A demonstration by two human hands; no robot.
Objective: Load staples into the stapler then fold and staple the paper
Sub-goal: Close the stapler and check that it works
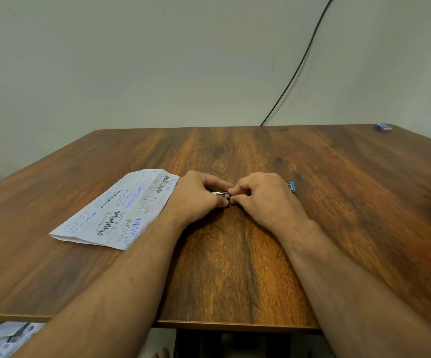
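Wood-grain table carries the folded, scribbled paper at nine o'clock of the left hand and right hand, both pinching a small metal stapler at centre, its blue end showing at three o'clock.

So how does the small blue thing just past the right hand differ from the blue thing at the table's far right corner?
The blue object by the right hand lies mid-table, partly hidden behind the right hand; the blue object at the far corner lies fully exposed at the table edge. The near one looks light blue with a metal part; the far one darker blue with white. Both are small, and neither is held.
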